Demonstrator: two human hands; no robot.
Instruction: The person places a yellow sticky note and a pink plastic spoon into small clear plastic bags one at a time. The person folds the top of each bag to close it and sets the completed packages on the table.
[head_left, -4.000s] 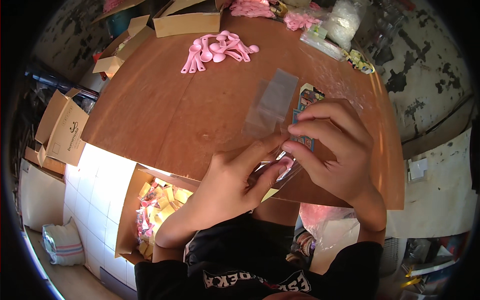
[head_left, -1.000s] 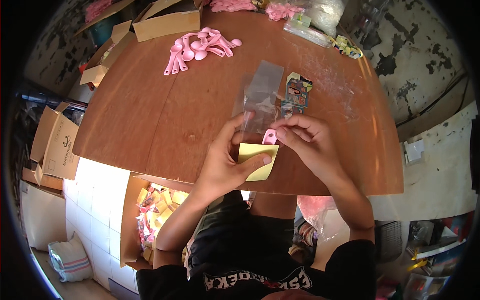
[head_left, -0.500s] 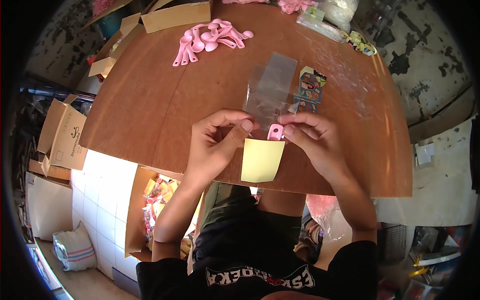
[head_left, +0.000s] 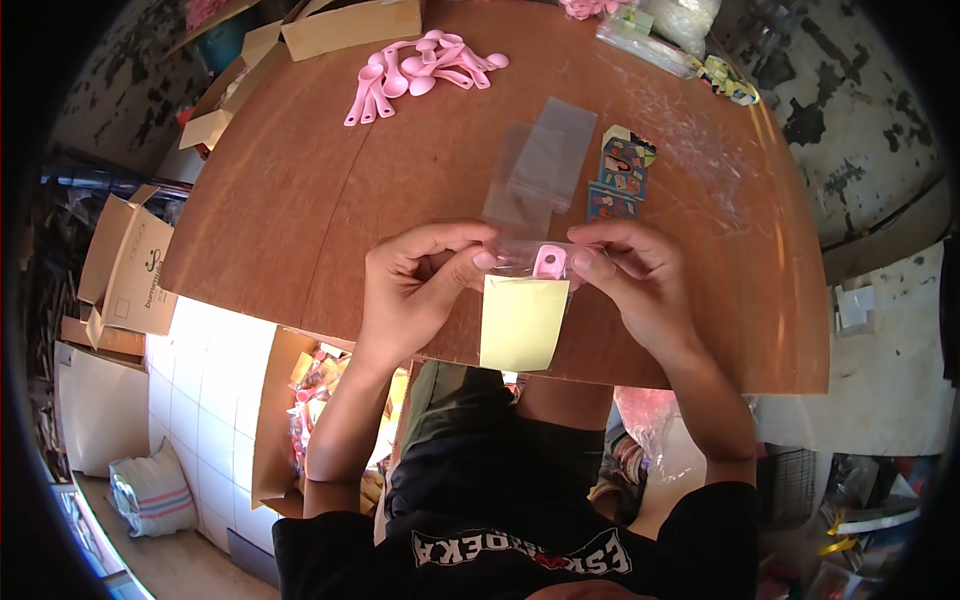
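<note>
Both hands hold one small clear bag (head_left: 522,318) with a yellow card inside and a pink spoon end (head_left: 548,262) showing at its top. My left hand (head_left: 420,290) pinches the bag's upper left edge. My right hand (head_left: 632,280) pinches the upper right edge. The bag hangs over the near edge of the round brown table (head_left: 300,210). Just beyond the hands lie empty clear bags (head_left: 540,165) and colourful picture cards (head_left: 620,175).
A heap of pink spoons (head_left: 420,70) lies at the table's far left, next to a cardboard box (head_left: 350,25). More packets (head_left: 660,30) sit at the far right. Open cardboard boxes (head_left: 125,265) stand on the floor to the left, one (head_left: 300,400) under the table edge.
The bag with the yellow card has come nearer to me and hangs straighter. Both hands now grip its top corners with the pink spoon end between them.
</note>
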